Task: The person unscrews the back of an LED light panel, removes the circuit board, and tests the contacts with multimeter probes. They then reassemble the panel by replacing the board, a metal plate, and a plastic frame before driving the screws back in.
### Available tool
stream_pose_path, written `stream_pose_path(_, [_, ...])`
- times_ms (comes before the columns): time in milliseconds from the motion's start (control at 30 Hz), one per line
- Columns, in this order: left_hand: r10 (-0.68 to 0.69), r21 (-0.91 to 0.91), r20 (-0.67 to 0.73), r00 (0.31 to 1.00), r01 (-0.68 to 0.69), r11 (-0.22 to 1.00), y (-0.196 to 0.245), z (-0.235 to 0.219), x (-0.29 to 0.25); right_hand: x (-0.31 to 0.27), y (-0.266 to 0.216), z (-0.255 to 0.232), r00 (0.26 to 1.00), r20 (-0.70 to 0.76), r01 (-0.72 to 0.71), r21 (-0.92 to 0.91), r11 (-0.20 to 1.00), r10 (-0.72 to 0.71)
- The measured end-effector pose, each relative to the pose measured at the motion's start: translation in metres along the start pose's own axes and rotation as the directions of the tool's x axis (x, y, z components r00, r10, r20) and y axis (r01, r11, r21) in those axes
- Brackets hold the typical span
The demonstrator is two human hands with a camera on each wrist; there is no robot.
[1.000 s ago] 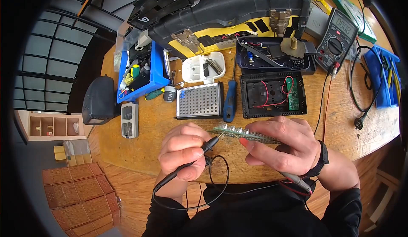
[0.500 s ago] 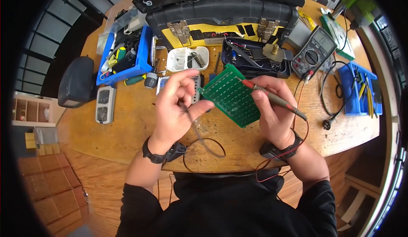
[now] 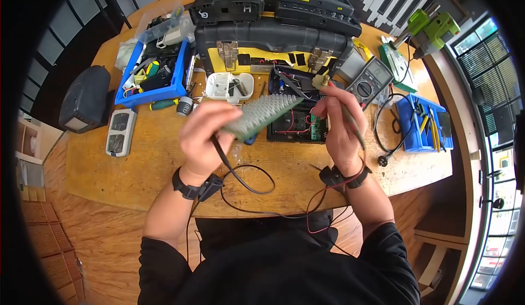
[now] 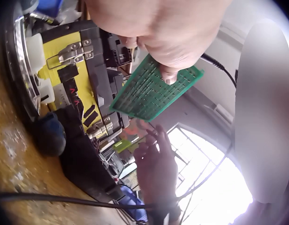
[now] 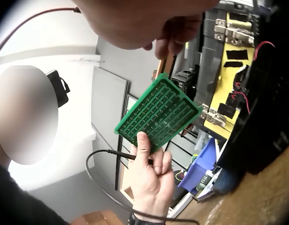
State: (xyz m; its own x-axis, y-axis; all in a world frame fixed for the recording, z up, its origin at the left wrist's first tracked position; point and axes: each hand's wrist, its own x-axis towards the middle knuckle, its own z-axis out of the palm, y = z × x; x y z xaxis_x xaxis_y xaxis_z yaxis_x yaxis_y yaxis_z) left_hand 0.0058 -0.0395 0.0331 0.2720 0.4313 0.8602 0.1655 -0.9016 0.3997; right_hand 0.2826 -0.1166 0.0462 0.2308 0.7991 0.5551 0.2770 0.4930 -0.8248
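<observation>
Board is in the left hand, held tilted above the table; the left thumb lies on its green face, with the fingers behind, pinching it near one edge; rows of small clear parts cover the face seen from the head. The black probe also sits in the left hand, below the board; its cord loops down over the table.

The right hand is raised near the board, apart from it; its fingers are bent round the red probe, and a cord trails down past the wrist. Each wrist wears a black strap.

Beyond the hands, the open case with red wires lies partly behind the board; the dark tray of parts is past it, the white tray to its left; the meter lies to the right.

Farther left are a blue bin of tools, a grey box and a black case; another blue bin and a plug are on the right; the toolbox stands at the back.
</observation>
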Motion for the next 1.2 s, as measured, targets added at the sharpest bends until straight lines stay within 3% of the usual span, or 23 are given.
stream_pose_path(67, [0.202,0.108,0.051,0.978,-0.207,0.972,0.010,-0.005,-0.003,0.008,-0.019,0.001,0.977,0.159,-0.123,-0.111,0.986,0.140])
stream_pose_path(100, [0.288,0.063,0.073,0.955,-0.293,0.954,0.013,-0.005,-0.002,0.011,-0.025,0.003,0.978,0.158,-0.122,-0.108,0.987,0.139])
stream_pose_path(167, [0.299,0.044,0.204,0.932,-0.314,0.949,0.022,-0.011,-0.008,0.015,-0.032,0.007,0.888,0.274,-0.408,0.103,0.907,0.369])
stream_pose_path(200, [0.299,0.047,0.198,0.933,-0.314,0.948,0.023,-0.012,-0.007,0.015,-0.033,0.003,0.818,0.335,-0.538,0.153,0.829,0.468])
stream_pose_path(233, [0.312,0.049,0.244,0.918,-0.333,0.942,0.024,-0.013,-0.005,0.013,-0.031,0.002,0.818,0.340,-0.534,0.148,0.832,0.464])
stream_pose_path(300, [0.325,0.055,0.284,0.902,-0.354,0.934,0.022,-0.009,-0.003,0.008,-0.022,0.001,0.713,0.488,-0.669,0.260,0.697,0.503])
stream_pose_path(367, [0.246,0.079,0.169,0.955,-0.261,0.962,0.016,0.003,-0.002,0.005,-0.010,0.003,0.743,0.496,-0.644,0.347,0.682,0.449])
stream_pose_path(433, [0.175,0.134,0.114,0.978,-0.190,0.973,0.007,0.009,-0.001,-0.001,-0.001,0.009,0.826,0.348,-0.559,0.398,0.728,0.444])
stream_pose_path(500, [0.012,0.146,0.116,0.993,-0.029,0.989,-0.001,0.011,-0.009,-0.005,0.004,0.013,0.834,0.310,-0.551,0.403,0.731,0.457])
stream_pose_path(567, [-0.040,0.092,0.189,0.981,0.023,0.996,0.002,0.010,-0.002,-0.010,0.006,0.018,0.878,0.097,-0.464,0.419,0.780,0.469])
stream_pose_path(600, [-0.088,0.040,0.247,0.965,0.080,0.996,0.003,0.011,0.001,-0.012,0.010,0.016,0.881,0.073,-0.451,0.427,0.784,0.467])
stream_pose_path(767, [-0.124,0.045,0.259,0.958,0.117,0.992,0.000,0.021,0.000,-0.025,0.010,0.019,0.875,0.091,-0.467,0.415,0.781,0.475])
stream_pose_path(833, [-0.174,-0.015,0.218,0.960,0.182,0.983,-0.003,0.023,-0.003,-0.024,0.007,0.019,0.876,0.122,-0.464,0.484,0.742,0.467])
stream_pose_path(967, [-0.338,0.044,0.286,0.896,0.341,0.939,0.002,0.017,-0.007,-0.024,0.006,0.019,0.884,0.143,-0.449,0.523,0.724,0.445])
stream_pose_path(1100, [-0.256,-0.004,0.275,0.927,0.267,0.964,-0.005,0.021,-0.012,-0.025,0.009,0.020,0.881,0.137,-0.456,0.495,0.739,0.453])
stream_pose_path(1133, [-0.183,-0.037,0.235,0.955,0.197,0.980,-0.008,0.024,-0.012,-0.026,0.012,0.021,0.890,0.133,-0.439,0.505,0.743,0.436])
stream_pose_path(1200, [-0.204,-0.026,0.260,0.944,0.218,0.976,-0.008,0.021,-0.013,-0.027,0.013,0.022,0.891,0.126,-0.436,0.507,0.744,0.436])
